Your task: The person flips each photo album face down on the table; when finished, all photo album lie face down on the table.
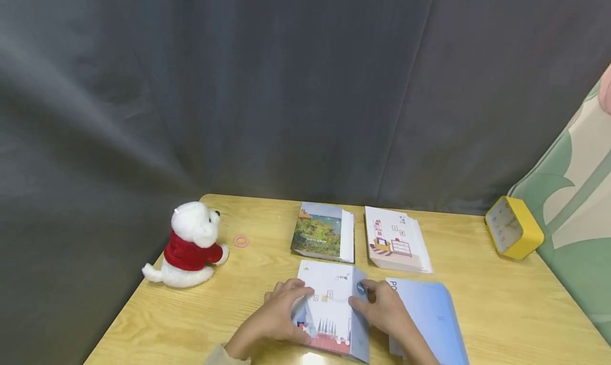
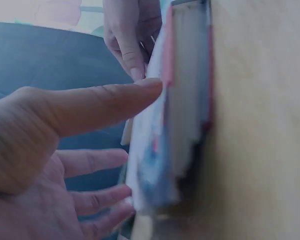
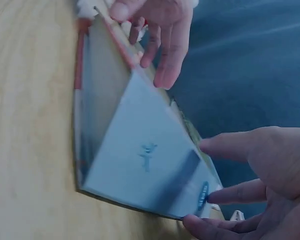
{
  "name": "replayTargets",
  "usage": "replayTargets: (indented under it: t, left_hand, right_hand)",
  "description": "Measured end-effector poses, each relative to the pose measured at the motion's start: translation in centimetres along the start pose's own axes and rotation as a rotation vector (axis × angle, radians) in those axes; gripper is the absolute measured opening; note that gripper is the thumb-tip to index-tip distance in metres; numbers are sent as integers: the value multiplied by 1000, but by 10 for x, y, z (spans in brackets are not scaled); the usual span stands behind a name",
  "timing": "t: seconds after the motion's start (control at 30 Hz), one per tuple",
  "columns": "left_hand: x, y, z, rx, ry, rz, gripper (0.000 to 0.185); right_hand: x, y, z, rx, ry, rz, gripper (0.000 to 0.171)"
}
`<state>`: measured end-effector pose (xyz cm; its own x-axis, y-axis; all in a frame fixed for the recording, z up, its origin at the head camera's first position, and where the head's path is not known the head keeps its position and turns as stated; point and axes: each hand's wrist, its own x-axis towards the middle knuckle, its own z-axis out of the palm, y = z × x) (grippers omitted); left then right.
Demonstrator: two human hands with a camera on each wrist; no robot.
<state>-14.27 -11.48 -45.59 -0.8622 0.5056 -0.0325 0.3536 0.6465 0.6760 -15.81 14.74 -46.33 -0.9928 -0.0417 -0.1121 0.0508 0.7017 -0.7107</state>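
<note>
An album with a printed white cover [image 1: 329, 306] lies on the table between both hands, with a grey-blue flap [image 1: 360, 328] along its right side. My left hand [image 1: 281, 312] is at the album's left edge. In the left wrist view its thumb [image 2: 110, 102] reaches the cover's edge, fingers spread, beside a thick block of inner pages [image 2: 185, 85]. My right hand [image 1: 382, 306] touches the flap by a dark oval label [image 1: 361, 287]. The right wrist view shows its fairly straight fingers [image 3: 235, 192] at the flap's upper edge, near the label.
A blue folder [image 1: 431, 312] lies partly under the right forearm. Farther back are a landscape-covered album [image 1: 317, 229] and a white illustrated one [image 1: 393, 237]. At left sit a white plush dog [image 1: 188, 253] and a pink ring [image 1: 241, 241]; a yellow clock [image 1: 515, 227] stands right.
</note>
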Motion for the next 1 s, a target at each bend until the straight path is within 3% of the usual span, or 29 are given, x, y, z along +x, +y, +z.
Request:
replayTargets:
  t: [0.17,0.3,0.43,0.6,0.8,1.0]
  left_hand:
    - [36,21,-14,48,-27,30,89]
    - [80,45,-18,20,-43,27,92]
    - [132,62,-6,-27,-30,6,102]
    - [185,62,18,-49,77,-27,115]
    - [211,50,42,-104,111,-59,98]
    - [221,47,59,-4,137,-107,81]
  right_hand:
    - [7,-2,-25,52,27,-60,56]
    - [25,1,-61,28,87,-104,55]
    - [56,9,-95,-48,139,-118,58]
    - [106,26,-113,-100,166,-114,58]
    - [144,54,-111,-108,70,-4,66]
    - [158,78,-104,-82,-1,105,78]
